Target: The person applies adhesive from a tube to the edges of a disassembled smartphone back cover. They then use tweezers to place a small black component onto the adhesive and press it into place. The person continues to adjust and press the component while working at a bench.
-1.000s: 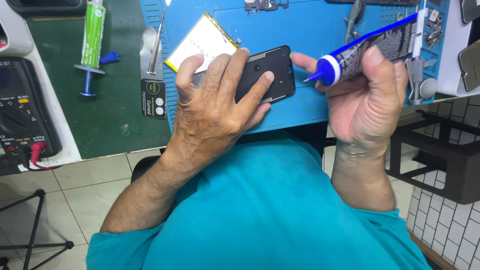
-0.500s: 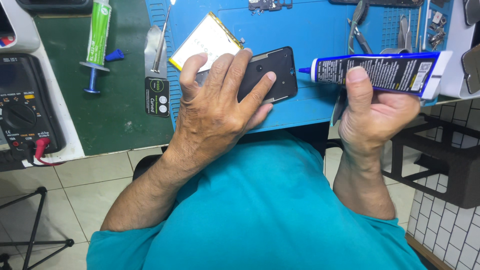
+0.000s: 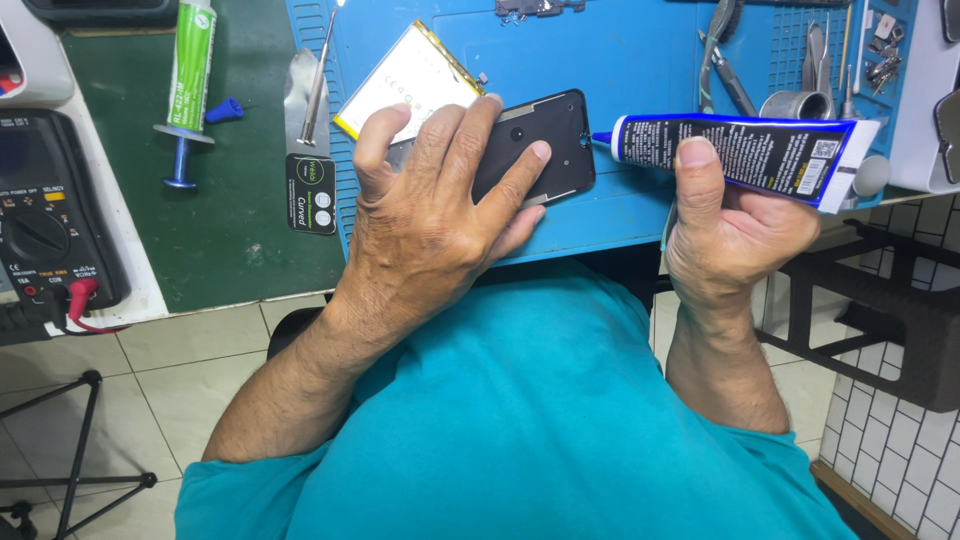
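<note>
- Along the blue mat's (image 3: 640, 60) far edge I see pliers (image 3: 722, 55), tweezers (image 3: 812, 50) and a small metal cup (image 3: 795, 103) near the far right corner; none of them lies between my hands.
- A flat white battery with a yellow rim (image 3: 405, 80) lies on the mat just beyond my left hand, partly under its fingertips.
- At the mat's left edge a thin screwdriver (image 3: 320, 75) rests across a black card (image 3: 311, 193).
- Left of that, on the green surface (image 3: 230, 230), sits a green syringe with a blue plunger (image 3: 188, 75); a multimeter (image 3: 45, 230) with a red lead stands at the left edge.
- My left hand (image 3: 430, 220) lies palm down, fingers spread, wrapped over the black phone shell (image 3: 545, 135) and pinning it at the mat's near edge; the shell's right end sticks out past the fingers.
- My right hand (image 3: 730, 230) is raised at the mat's near right, closed around a blue glue tube (image 3: 735, 150) with the thumb pressed on top.
- The tube lies level, its nozzle pointing left, just beside the shell's right end; I cannot tell whether they touch.
</note>
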